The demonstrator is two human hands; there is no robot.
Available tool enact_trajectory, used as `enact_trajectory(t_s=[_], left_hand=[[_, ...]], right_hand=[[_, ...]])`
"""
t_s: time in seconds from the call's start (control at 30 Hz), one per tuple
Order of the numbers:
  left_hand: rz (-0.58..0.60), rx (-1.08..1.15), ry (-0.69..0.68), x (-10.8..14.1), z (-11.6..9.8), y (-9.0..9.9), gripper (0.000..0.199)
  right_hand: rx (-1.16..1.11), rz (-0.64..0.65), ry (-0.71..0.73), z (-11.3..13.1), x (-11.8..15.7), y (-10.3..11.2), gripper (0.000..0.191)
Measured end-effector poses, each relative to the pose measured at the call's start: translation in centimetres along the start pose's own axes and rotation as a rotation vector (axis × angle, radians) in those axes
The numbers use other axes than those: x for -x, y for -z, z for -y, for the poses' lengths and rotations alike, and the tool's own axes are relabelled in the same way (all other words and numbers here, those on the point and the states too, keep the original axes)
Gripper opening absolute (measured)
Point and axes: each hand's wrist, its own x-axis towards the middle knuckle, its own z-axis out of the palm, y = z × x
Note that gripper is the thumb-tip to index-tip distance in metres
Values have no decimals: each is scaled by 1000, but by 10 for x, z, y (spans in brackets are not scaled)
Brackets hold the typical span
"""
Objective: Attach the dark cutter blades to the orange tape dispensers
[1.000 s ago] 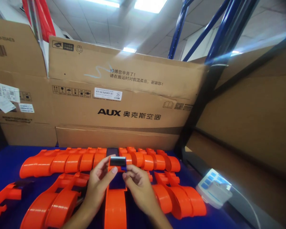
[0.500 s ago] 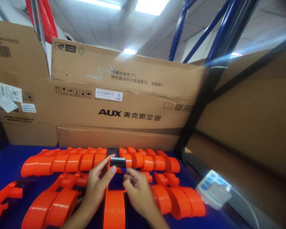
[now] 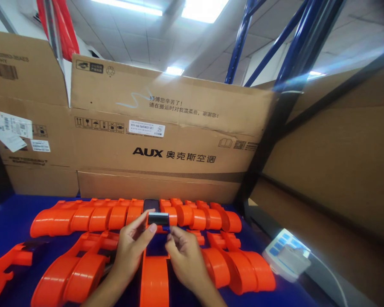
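Straight in front of me is an orange tape dispenser (image 3: 154, 279), its rounded body low and its head raised away from me. Across the head runs a black strip (image 3: 158, 219) with a toothed metal blade along its top. My left hand (image 3: 132, 241) grips the head from the left, thumb on the near side and forefinger behind. On the other side, my right hand (image 3: 186, 250) has thumb and fingers pinched at a small blue piece (image 3: 165, 229) by the right end of the strip. The fingertips partly hide that piece.
Orange dispensers (image 3: 99, 216) line the back of the blue tabletop (image 3: 6, 213), with others nearer on both sides. A dark phone-like object (image 3: 151, 205) stands behind my hands. A white power strip (image 3: 288, 256) with a cable lies right. A cardboard wall (image 3: 115, 153) closes the back.
Hardly anything differs. Both hands keep their hold on the dispenser in the same place, and the view has shifted very slightly.
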Motion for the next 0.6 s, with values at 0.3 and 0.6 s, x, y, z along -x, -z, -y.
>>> enact_trajectory(t_s=[0.3,0.6], left_hand=[[-30,48,-23,4,-7,-2,51],[-123,397,179,-3,10,1,43]], right_hand=[[-45,-18,9,5,0,-1,22],[-104,-65,-13,0,0,-4,26]])
